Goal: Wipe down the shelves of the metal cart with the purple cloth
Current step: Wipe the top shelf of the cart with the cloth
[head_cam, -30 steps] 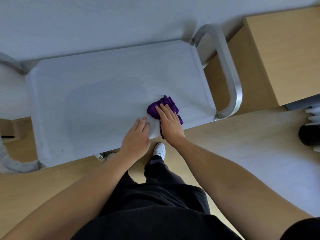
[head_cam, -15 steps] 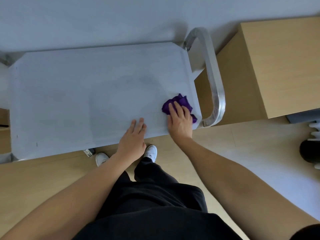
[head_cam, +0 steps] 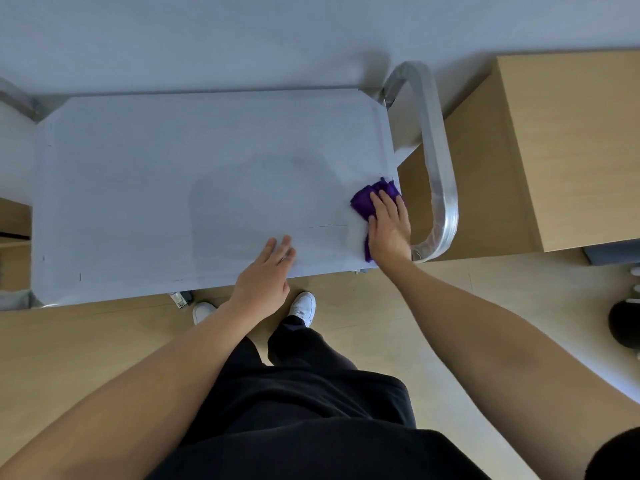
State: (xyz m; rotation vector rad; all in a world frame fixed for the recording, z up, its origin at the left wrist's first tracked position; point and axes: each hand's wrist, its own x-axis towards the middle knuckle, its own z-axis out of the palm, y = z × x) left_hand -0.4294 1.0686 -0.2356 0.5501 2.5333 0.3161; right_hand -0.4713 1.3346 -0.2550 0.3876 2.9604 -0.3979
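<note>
Head view is showing you from above, standing at the near long edge of the metal cart. Your right hand is lying flat, fingers stretched, and is pressing the purple cloth on the top shelf, close to the right edge and near the front right corner. A strip of cloth is hanging out under your palm toward the near edge. Just beside it, past the edge, the curved handle is standing. Your left hand is resting open, holding nothing, on the near edge; it is probably touching the shelf. The wide left and far parts of the shelf are lying free. A wooden cabinet is standing to the right.
</note>
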